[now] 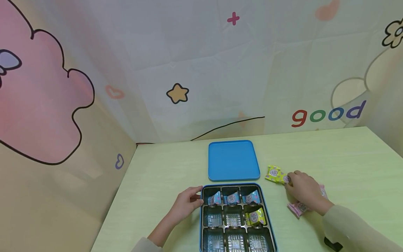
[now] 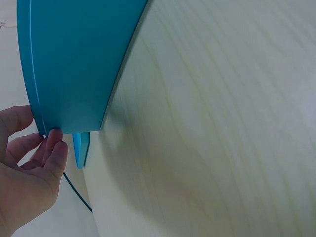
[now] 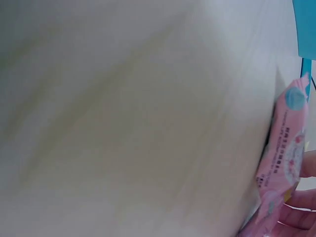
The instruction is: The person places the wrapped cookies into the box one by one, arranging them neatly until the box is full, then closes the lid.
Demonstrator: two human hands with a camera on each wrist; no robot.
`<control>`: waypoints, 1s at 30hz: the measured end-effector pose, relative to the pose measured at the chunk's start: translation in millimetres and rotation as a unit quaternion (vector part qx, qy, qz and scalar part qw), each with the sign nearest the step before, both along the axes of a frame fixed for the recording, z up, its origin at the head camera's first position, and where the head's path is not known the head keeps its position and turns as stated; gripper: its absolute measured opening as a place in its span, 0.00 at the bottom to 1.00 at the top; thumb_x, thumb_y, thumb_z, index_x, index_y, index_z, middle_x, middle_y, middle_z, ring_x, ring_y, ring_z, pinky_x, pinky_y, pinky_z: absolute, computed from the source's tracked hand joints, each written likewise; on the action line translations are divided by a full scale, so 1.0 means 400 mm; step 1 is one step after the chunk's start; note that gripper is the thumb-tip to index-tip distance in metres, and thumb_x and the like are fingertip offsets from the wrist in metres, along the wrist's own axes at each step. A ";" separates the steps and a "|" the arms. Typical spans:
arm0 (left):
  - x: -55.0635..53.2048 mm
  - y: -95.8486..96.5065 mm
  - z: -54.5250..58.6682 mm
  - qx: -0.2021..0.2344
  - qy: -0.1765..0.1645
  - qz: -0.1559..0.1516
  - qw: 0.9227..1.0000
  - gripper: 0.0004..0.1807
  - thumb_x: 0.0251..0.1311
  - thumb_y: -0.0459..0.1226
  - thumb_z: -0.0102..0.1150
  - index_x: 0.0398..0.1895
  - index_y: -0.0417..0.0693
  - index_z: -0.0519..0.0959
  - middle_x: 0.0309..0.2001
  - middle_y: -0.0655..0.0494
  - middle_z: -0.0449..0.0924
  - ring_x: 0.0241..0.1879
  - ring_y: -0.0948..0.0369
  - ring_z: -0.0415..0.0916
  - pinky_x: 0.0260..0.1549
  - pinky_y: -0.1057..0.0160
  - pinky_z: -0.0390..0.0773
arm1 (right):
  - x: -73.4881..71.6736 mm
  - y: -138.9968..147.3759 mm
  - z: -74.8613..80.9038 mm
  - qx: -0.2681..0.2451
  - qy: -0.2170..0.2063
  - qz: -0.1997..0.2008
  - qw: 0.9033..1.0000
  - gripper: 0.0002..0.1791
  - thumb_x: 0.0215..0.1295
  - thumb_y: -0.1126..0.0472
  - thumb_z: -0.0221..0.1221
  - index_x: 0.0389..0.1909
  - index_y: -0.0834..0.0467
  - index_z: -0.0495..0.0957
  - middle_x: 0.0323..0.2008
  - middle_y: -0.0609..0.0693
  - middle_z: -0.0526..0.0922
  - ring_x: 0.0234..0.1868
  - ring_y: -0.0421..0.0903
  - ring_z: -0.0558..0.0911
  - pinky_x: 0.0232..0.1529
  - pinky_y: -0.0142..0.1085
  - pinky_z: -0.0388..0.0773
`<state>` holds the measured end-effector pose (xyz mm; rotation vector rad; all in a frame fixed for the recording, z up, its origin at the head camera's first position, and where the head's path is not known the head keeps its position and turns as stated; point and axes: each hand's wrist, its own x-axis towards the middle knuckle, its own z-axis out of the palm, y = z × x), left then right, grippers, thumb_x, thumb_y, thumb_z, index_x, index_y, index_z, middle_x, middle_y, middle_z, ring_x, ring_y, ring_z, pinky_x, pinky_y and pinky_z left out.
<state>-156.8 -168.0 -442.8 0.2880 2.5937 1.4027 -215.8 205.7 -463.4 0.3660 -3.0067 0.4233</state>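
Observation:
A blue box (image 1: 275, 241) with a dark tray of compartments stands at the front centre. Three blue-wrapped candies (image 1: 232, 198) sit in its back row, and a yellow-wrapped candy (image 1: 255, 217) lies in the right middle compartment. At the box's back left corner, my left hand (image 1: 186, 203) holds the edge with thumb and fingers; the left wrist view shows that hand (image 2: 34, 173) against the blue side wall (image 2: 74, 74). Right of the box, my right hand (image 1: 305, 189) pinches a yellow candy (image 1: 285, 179), partly hidden by the fingers. Another yellow candy (image 1: 273, 172) touches it on the left.
Pink-wrapped candies (image 1: 297, 209) lie under and beside my right wrist, close up in the right wrist view as a pink wrapper (image 3: 286, 143). Behind the box lies a flat blue lid (image 1: 233, 161). A small black object (image 1: 333, 244) shows below the right sleeve.

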 end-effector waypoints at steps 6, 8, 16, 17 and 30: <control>0.002 0.001 0.001 0.000 -0.001 0.002 1.000 0.25 0.56 0.32 0.53 0.59 0.37 0.66 0.55 0.42 0.69 0.47 0.50 0.73 0.44 0.56 0.75 | 0.006 -0.004 0.014 -0.011 0.009 0.002 1.000 0.20 0.52 0.61 0.58 0.43 0.70 0.74 0.34 0.61 0.76 0.31 0.51 0.75 0.30 0.44 0.73; 0.002 0.001 0.001 0.001 -0.001 0.002 1.000 0.25 0.56 0.32 0.53 0.59 0.37 0.66 0.55 0.41 0.69 0.47 0.50 0.73 0.44 0.56 0.75 | 0.009 -0.005 0.018 -0.016 0.015 0.007 1.000 0.20 0.52 0.61 0.58 0.44 0.70 0.73 0.36 0.63 0.76 0.33 0.54 0.76 0.32 0.47 0.74; 0.004 0.000 0.003 0.004 0.001 -0.002 1.000 0.25 0.56 0.32 0.53 0.59 0.37 0.65 0.55 0.41 0.69 0.47 0.50 0.73 0.43 0.57 0.75 | 0.015 -0.008 0.024 -0.034 0.054 0.030 0.998 0.19 0.51 0.62 0.59 0.42 0.70 0.75 0.37 0.62 0.77 0.37 0.56 0.76 0.38 0.48 0.74; 0.004 0.000 0.004 0.006 0.003 -0.003 1.000 0.25 0.56 0.32 0.53 0.59 0.37 0.65 0.55 0.41 0.69 0.47 0.50 0.73 0.43 0.56 0.75 | 0.016 -0.009 0.025 -0.035 0.058 0.031 0.997 0.19 0.51 0.62 0.60 0.42 0.70 0.75 0.37 0.61 0.77 0.37 0.55 0.76 0.38 0.48 0.74; 0.003 0.000 0.006 0.000 0.015 -0.013 1.000 0.25 0.56 0.32 0.53 0.58 0.35 0.66 0.54 0.40 0.69 0.46 0.50 0.74 0.42 0.58 0.75 | 0.027 -0.023 0.043 -0.032 0.081 0.055 0.995 0.18 0.49 0.60 0.62 0.39 0.68 0.77 0.35 0.59 0.78 0.34 0.52 0.77 0.33 0.43 0.76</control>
